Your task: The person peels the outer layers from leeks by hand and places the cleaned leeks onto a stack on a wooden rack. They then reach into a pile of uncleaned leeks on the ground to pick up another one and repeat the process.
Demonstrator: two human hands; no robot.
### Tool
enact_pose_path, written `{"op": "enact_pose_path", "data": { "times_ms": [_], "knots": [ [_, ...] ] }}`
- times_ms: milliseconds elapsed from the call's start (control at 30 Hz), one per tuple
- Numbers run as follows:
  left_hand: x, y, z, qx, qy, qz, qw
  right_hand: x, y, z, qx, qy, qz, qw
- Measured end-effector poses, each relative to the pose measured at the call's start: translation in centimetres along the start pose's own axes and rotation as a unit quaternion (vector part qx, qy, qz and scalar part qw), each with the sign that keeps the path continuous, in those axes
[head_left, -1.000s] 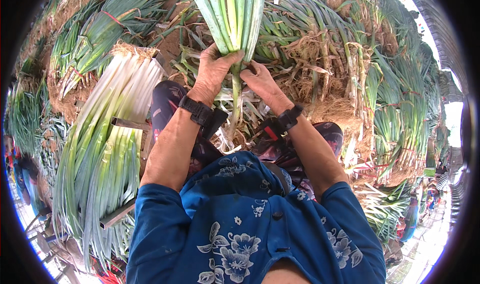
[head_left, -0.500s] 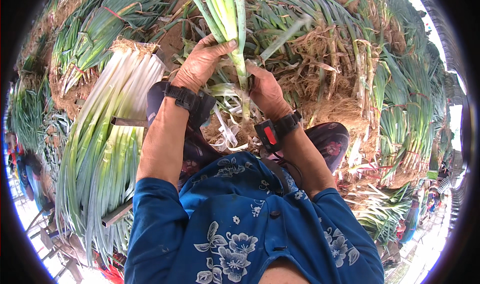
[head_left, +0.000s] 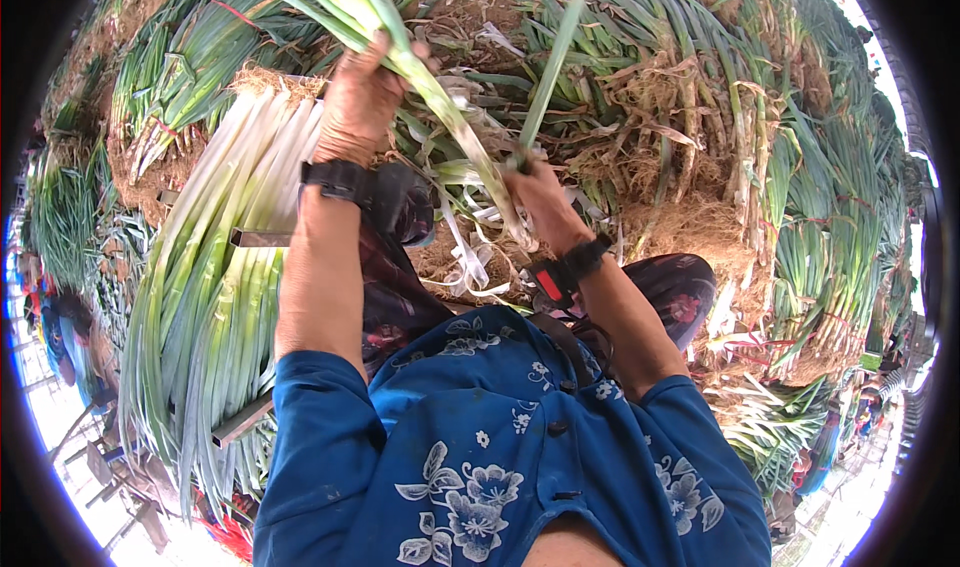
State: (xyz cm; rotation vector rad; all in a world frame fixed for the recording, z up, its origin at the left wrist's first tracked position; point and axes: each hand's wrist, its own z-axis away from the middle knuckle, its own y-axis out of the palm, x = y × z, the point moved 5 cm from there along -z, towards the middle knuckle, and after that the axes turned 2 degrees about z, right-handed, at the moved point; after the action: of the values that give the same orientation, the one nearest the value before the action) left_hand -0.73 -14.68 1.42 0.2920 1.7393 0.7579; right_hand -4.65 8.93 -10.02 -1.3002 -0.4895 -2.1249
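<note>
A leek (head_left: 455, 127) slants across the middle, its green leaves up at the top left and its root end down toward my right hand. Fingers of my left hand (head_left: 358, 107) wrap round it just below the leaves. My right hand (head_left: 545, 202) is closed beside the lower stalk, on a long green leaf (head_left: 560, 62) that sticks up from the fist, apart from the leek's upper part. Whether that leaf still joins the stalk is hidden by the fingers. Pale strips of peel (head_left: 468, 267) lie below, between my knees.
Cleaned leeks (head_left: 225, 207) with white stalks are stacked at my left, on a rack with a metal bar (head_left: 262, 238) jutting toward me. A heap of untrimmed leeks (head_left: 680, 117) with dry roots fills the right. Tied bundles (head_left: 840, 257) lie farther right.
My left hand has moved up and left, tilting the leek from upright to slanted. My right hand has shifted slightly right and down, and the leaf in it now stands more upright.
</note>
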Motion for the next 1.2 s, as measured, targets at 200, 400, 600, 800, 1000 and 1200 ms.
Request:
{"op": "enact_pose_path", "data": {
  "times_ms": [200, 400, 600, 800, 1000, 1200],
  "knots": [
    [-2.9, -0.3, -1.7, -0.065, 0.007, -0.036, 0.997, -12.3, -7.0, 1.5, 0.038, 0.099, 0.511, 0.853],
    [2.2, 2.2, -0.2, -0.085, -0.071, -0.041, 0.993, 7.9, 0.2, 2.1, 0.111, -0.169, -0.048, 0.978],
    [4.1, 4.3, 0.4, -0.057, -0.104, -0.008, 0.993, 9.1, 1.7, 1.5, 0.12, -0.25, 0.172, 0.945],
    [4.8, 4.1, 0.7, -0.005, -0.126, 0.134, 0.983, 10.4, 2.0, 3.8, 0.047, -0.409, 0.205, 0.888],
    [4.8, 3.9, 0.1, 0.005, -0.106, 0.204, 0.973, 10.2, 1.8, 7.7, -0.036, -0.486, 0.239, 0.84],
    [2.6, -0.3, 0.3, -0.077, -0.067, 0.094, 0.99, 6.6, -6.0, 15.0, -0.071, -0.223, -0.072, 0.969]
  ]
}}
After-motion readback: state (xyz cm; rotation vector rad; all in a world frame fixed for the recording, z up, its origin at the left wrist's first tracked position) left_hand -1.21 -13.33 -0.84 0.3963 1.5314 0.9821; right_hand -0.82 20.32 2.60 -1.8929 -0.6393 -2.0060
